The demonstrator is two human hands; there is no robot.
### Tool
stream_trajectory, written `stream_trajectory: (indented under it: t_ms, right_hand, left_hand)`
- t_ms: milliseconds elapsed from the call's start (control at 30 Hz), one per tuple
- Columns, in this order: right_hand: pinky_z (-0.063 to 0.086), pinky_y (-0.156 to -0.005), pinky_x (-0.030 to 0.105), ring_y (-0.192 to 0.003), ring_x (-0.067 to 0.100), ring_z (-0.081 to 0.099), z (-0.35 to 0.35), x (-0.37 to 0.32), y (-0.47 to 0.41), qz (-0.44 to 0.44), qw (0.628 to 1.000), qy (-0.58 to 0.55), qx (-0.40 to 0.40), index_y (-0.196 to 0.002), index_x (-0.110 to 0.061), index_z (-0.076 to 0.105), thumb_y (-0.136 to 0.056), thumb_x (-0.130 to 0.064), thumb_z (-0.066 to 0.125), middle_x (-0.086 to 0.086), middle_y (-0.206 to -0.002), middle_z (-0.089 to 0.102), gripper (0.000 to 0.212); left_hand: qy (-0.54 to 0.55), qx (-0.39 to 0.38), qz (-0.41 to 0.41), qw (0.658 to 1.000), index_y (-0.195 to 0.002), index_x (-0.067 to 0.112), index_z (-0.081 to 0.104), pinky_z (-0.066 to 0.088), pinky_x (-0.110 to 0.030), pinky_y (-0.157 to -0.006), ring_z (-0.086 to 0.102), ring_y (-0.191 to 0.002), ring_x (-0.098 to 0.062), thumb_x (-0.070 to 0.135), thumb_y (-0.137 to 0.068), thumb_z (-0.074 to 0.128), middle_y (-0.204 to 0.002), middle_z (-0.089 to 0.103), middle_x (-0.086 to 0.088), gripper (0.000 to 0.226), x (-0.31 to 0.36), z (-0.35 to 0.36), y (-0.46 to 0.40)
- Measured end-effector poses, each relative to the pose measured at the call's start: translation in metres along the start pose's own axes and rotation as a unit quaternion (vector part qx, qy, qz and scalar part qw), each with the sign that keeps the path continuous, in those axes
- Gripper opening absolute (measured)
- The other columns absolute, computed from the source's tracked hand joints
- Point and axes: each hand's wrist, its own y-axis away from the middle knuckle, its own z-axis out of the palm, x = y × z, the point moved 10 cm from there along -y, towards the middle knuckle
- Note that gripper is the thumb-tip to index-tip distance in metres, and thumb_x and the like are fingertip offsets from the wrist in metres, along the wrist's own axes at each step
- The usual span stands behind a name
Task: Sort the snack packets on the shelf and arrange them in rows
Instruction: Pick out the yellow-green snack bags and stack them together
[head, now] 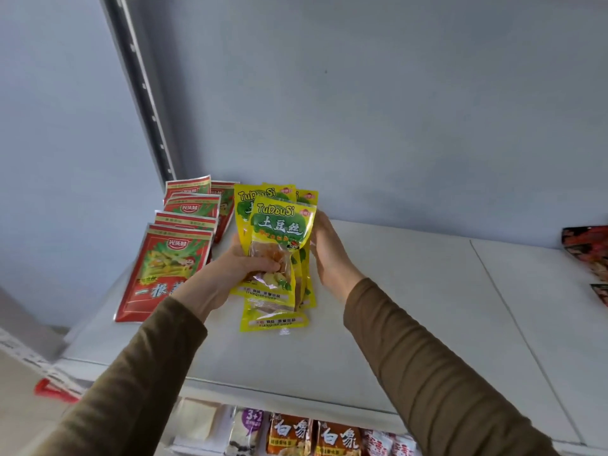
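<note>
A stack of yellow-green "TuDouSi" snack packets (279, 225) sits upright-tilted on the white shelf (411, 307), several overlapping. My left hand (243, 261) grips the stack's left side, thumb across the front packet's clear window. My right hand (329, 248) presses flat against the stack's right edge. To the left, several red snack packets (164, 271) lie in an overlapping row running back to the wall.
Dark red packets (589, 251) lie at the shelf's far right edge. A lower shelf holds orange noodle packs (316, 436) and other snacks. A metal upright (144, 93) rises at the back left. The blue-grey back wall stands close behind the packets.
</note>
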Motion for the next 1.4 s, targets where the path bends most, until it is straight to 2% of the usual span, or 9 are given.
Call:
stream_trajectory:
  t_ms: [100,167,233,367,600,967,1133,1267,1400]
  right_hand:
    - [0.05,-0.104,0.048,-0.121,0.021,0.064,0.02,0.023,0.0,0.021,0.997,-0.056,-0.055,-0.132,-0.026,0.063,-0.094,-0.067,0.044,0.004,-0.131,0.067,0.059]
    - [0.046,-0.108,0.055,-0.125,0.031,0.061,0.028,0.033,-0.005,0.044,0.989,-0.135,-0.033,-0.14,-0.019,0.056,-0.093,-0.068,0.046,0.013,-0.137,0.062,0.068]
    - [0.049,-0.104,0.058,-0.12,0.034,0.064,0.034,0.038,-0.01,0.063,0.982,-0.179,0.001,-0.138,-0.017,0.057,-0.095,-0.065,0.047,0.016,-0.134,0.064,0.065]
    - [0.056,-0.095,0.054,-0.105,0.033,0.072,0.051,0.035,-0.019,0.061,0.979,-0.193,0.03,-0.115,-0.021,0.074,-0.097,-0.055,0.048,0.013,-0.116,0.074,0.047]
    - [0.052,-0.103,0.052,-0.109,0.028,0.07,0.027,0.068,-0.023,0.108,0.976,-0.145,0.122,-0.119,-0.019,0.071,-0.102,-0.065,0.029,0.008,-0.114,0.075,0.065]
    - [0.039,-0.115,0.05,-0.136,0.025,0.051,0.051,0.053,-0.027,0.054,0.995,-0.078,0.035,-0.148,-0.024,0.05,-0.102,-0.055,0.045,0.004,-0.148,0.054,0.055]
    - [0.048,-0.094,0.028,-0.116,0.007,0.056,0.055,0.044,-0.022,0.036,0.998,-0.04,0.022,-0.148,-0.029,0.048,-0.103,-0.056,0.043,-0.006,-0.141,0.055,0.053]
    - [0.042,-0.114,0.047,-0.134,0.022,0.054,0.06,0.044,-0.017,0.063,0.995,-0.076,0.01,-0.148,-0.025,0.05,-0.102,-0.057,0.043,0.001,-0.146,0.056,0.056]
    - [0.047,-0.108,0.054,-0.121,0.03,0.064,0.053,0.047,-0.01,0.084,0.988,-0.13,0.008,-0.137,-0.022,0.06,-0.102,-0.059,0.041,0.009,-0.131,0.067,0.055]
  left_hand:
    - [-0.018,0.038,0.002,0.999,-0.141,0.022,0.036,0.058,-0.051,-0.096,0.071,-0.109,-0.035,-0.009,-0.075,0.082,-0.121,0.071,-0.015,0.086,0.004,-0.012,-0.012]
    - [-0.024,0.044,0.013,0.999,-0.141,0.021,0.036,0.062,-0.043,-0.085,0.074,-0.102,-0.027,-0.003,-0.069,0.089,-0.116,0.073,-0.009,0.092,0.009,-0.017,-0.022]
    - [-0.005,0.048,0.02,0.999,-0.141,0.021,0.039,0.063,-0.039,-0.078,0.076,-0.097,-0.026,0.017,-0.059,0.099,-0.113,0.075,-0.005,0.102,0.018,-0.023,-0.03]
    - [-0.007,0.119,0.011,0.993,-0.149,0.026,0.037,0.055,-0.054,-0.1,0.066,-0.118,-0.037,0.064,-0.043,0.096,-0.137,0.061,-0.011,0.127,0.025,-0.043,-0.042]
    - [-0.12,0.165,0.011,0.979,-0.163,0.029,0.006,0.04,-0.055,-0.116,0.041,-0.145,-0.035,0.036,-0.08,0.086,-0.16,0.038,-0.01,0.115,0.011,-0.06,-0.045]
    - [-0.158,0.153,-0.009,0.976,-0.165,0.03,0.001,0.042,-0.041,-0.109,0.04,-0.145,-0.035,0.029,-0.091,0.075,-0.166,0.029,-0.01,0.104,0.006,-0.052,-0.06]
    - [-0.196,0.171,-0.013,0.965,-0.164,0.03,0.003,0.034,-0.05,-0.116,0.028,-0.15,-0.037,0.028,-0.09,0.076,-0.169,0.012,-0.013,0.104,0.009,-0.051,-0.063]
    - [-0.231,0.174,-0.005,0.957,-0.164,0.028,0.002,0.036,-0.055,-0.118,0.031,-0.149,-0.037,0.03,-0.091,0.075,-0.168,0.019,-0.012,0.104,0.018,-0.055,-0.061]
    - [-0.303,0.187,0.021,0.934,-0.164,0.023,0.007,0.023,-0.057,-0.124,0.014,-0.156,-0.034,0.032,-0.091,0.074,-0.171,0.011,-0.008,0.1,0.026,-0.056,-0.053]
